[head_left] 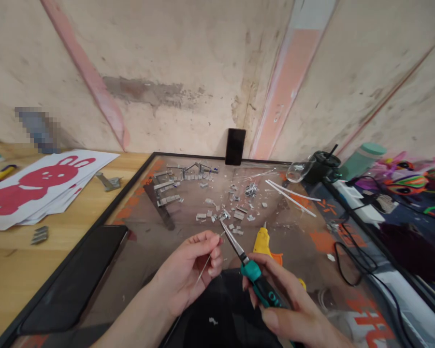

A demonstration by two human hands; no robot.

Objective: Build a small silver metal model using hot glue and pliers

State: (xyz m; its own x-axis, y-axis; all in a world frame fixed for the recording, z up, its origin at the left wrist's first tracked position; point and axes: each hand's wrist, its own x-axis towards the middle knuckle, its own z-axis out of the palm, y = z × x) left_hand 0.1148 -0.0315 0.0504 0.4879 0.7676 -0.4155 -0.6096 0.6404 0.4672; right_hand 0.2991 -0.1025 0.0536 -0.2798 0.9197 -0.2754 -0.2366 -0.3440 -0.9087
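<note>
My left hand [188, 263] pinches a thin wire [203, 269] between thumb and fingers; the wire slants down across the palm. My right hand [292, 297] is closed around needle-nose pliers [253, 271] with green and black handles. The pliers' long jaws point up and left, close to the wire's upper end; whether they touch it I cannot tell. Beyond the tips lie several small silvery metal pieces [240, 212]. A yellow hot glue gun [262, 241] lies beside my right hand, partly hidden behind it.
Joined metal strips [168, 199] lie at the table's back left. White sticks [293, 197] rest at the back right. A phone [235, 146] leans on the wall. A large black tablet [76, 275] lies at left, near paper with a red rabbit [47, 179]. Black cable [351, 282] loops at right.
</note>
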